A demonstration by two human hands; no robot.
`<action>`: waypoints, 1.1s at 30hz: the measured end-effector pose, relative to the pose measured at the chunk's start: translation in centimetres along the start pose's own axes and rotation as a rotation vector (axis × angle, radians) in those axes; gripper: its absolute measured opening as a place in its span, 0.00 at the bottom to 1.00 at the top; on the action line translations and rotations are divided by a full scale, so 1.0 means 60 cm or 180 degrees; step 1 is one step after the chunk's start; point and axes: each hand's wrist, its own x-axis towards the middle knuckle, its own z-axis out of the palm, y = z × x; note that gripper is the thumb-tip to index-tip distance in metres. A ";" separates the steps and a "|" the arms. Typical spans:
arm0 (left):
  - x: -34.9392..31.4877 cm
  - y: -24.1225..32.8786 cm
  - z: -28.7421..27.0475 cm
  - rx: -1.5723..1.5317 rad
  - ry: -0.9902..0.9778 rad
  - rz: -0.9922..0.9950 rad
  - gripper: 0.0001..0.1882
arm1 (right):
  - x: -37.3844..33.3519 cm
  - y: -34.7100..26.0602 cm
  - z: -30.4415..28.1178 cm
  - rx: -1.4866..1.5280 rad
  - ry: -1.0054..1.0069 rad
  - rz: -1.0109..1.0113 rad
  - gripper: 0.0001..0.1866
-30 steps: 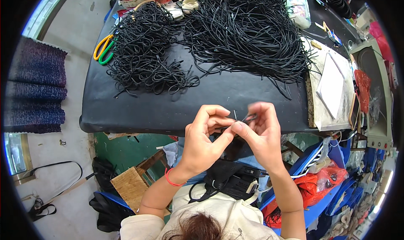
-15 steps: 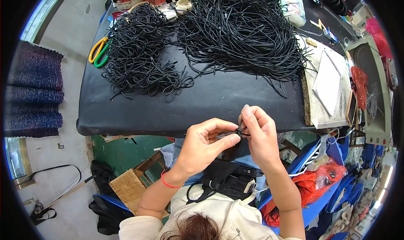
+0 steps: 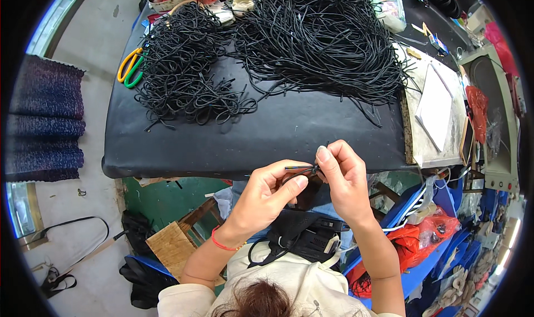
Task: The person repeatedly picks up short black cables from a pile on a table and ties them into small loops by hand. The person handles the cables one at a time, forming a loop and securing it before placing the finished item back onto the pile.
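Note:
Just off the near edge of the black-covered table [image 3: 267,139], both my hands hold a short black cord [image 3: 300,167] that looks looped or knotted in the middle. My left hand [image 3: 266,197] pinches its left part between thumb and fingers, with a cord end sticking up past them. My right hand [image 3: 346,183] grips the knotted part between thumb and curled fingers, and a tip pokes out above. Farther off lie a smaller pile of looped black cords [image 3: 186,61] on the left and a large heap of long black cords [image 3: 322,39] on the right.
Scissors with yellow and green handles [image 3: 131,68] lie by the left pile. A board with a white sheet [image 3: 434,108] stands at the table's right. Below are a wooden stool [image 3: 169,247] and a blue bin with red bags [image 3: 411,250].
My left fingers have loosened and drawn slightly left from the knot, so more of the cord end shows. My right hand stays at the knot, barely shifted.

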 end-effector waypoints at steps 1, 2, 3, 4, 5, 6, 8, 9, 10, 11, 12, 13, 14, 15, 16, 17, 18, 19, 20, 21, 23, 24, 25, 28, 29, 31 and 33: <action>-0.001 -0.003 -0.001 -0.0013 -0.0060 0.0036 0.10 | -0.001 0.000 0.001 -0.0023 0.0030 -0.0017 0.11; -0.002 -0.008 -0.004 -0.0030 -0.0113 0.0078 0.10 | -0.001 0.000 0.002 -0.0050 0.0052 -0.0035 0.11; -0.002 -0.012 -0.006 -0.0048 -0.0167 0.0119 0.10 | -0.002 -0.001 0.004 -0.0077 0.0073 -0.0053 0.11; 0.001 -0.016 -0.006 0.0000 -0.0166 0.0140 0.10 | -0.003 -0.003 0.005 -0.0072 0.0038 -0.0065 0.11; 0.006 -0.019 -0.003 0.0048 -0.0169 0.0163 0.10 | -0.005 -0.005 0.006 -0.0068 0.0005 -0.0079 0.11; 0.009 -0.020 -0.001 0.0096 -0.0172 0.0186 0.10 | -0.006 -0.007 0.006 -0.0065 -0.0027 -0.0093 0.11; 0.006 -0.007 0.000 0.0293 -0.0241 0.0233 0.10 | -0.004 -0.008 0.001 -0.0090 -0.0199 -0.0149 0.11; 0.006 -0.003 0.000 0.0391 -0.0279 0.0255 0.10 | -0.003 -0.008 -0.001 -0.0103 -0.0281 -0.0176 0.11; 0.006 -0.005 0.001 0.0434 -0.0215 0.0332 0.09 | -0.002 -0.008 -0.002 -0.0094 -0.0262 -0.0226 0.12; 0.006 -0.007 0.003 0.0478 -0.0151 0.0406 0.09 | -0.001 -0.008 -0.001 -0.0087 -0.0171 -0.0231 0.12; 0.006 -0.010 0.005 0.0522 -0.0085 0.0480 0.09 | -0.001 -0.009 0.000 -0.0079 -0.0082 -0.0237 0.12; 0.005 -0.011 0.009 0.0975 0.0063 0.0793 0.08 | 0.000 -0.009 0.003 -0.0072 0.0006 -0.0242 0.12; 0.003 -0.011 0.014 0.1435 0.0210 0.1105 0.08 | 0.001 -0.013 0.007 -0.0012 0.0093 -0.0210 0.12; 0.000 -0.013 0.019 0.1894 0.0356 0.1417 0.08 | 0.004 -0.008 0.005 0.0047 0.0117 -0.0122 0.12; -0.002 -0.020 0.025 0.2277 0.0575 0.1762 0.07 | 0.007 0.002 0.002 0.0106 0.0141 -0.0035 0.12; 0.000 -0.025 0.025 0.2045 0.0565 0.1661 0.07 | 0.010 0.006 0.002 0.0159 0.0149 0.0056 0.12; 0.005 -0.029 0.024 0.1813 0.0554 0.1561 0.07 | 0.013 0.002 0.003 0.0312 0.0139 0.0189 0.12; 0.009 -0.031 0.022 0.1580 0.0541 0.1461 0.07 | 0.016 -0.009 0.006 0.0463 0.0130 0.0322 0.12; 0.014 -0.028 0.019 0.0934 0.0489 0.1008 0.07 | 0.019 -0.015 0.007 0.0616 0.0127 0.0452 0.12; 0.017 -0.021 0.011 0.0631 0.0382 0.0702 0.08 | 0.022 -0.006 -0.011 0.0541 -0.0057 0.0480 0.10; 0.022 -0.026 -0.002 0.0609 0.0278 0.0644 0.09 | 0.009 -0.016 -0.020 0.0186 -0.0224 0.0542 0.08; 0.023 -0.026 -0.002 0.0541 0.0235 0.0678 0.09 | 0.005 -0.015 -0.021 0.0209 -0.0280 0.0453 0.08; 0.023 -0.025 0.000 0.0472 0.0194 0.0712 0.09 | 0.001 -0.013 -0.022 0.0232 -0.0338 0.0365 0.08; 0.020 -0.017 0.007 0.0301 0.0271 0.0737 0.10 | -0.007 -0.013 -0.017 0.0252 -0.0421 0.0208 0.07; 0.020 -0.013 0.009 0.0249 0.0327 0.0754 0.10 | -0.007 -0.017 -0.015 0.0240 -0.0438 0.0155 0.07; 0.018 -0.011 0.000 0.0267 0.0245 0.0589 0.09 | -0.012 -0.019 -0.014 0.0236 -0.0495 0.0171 0.08; 0.017 -0.011 -0.004 0.0256 0.0195 0.0497 0.09 | -0.016 -0.022 -0.015 0.0202 -0.0567 0.0192 0.08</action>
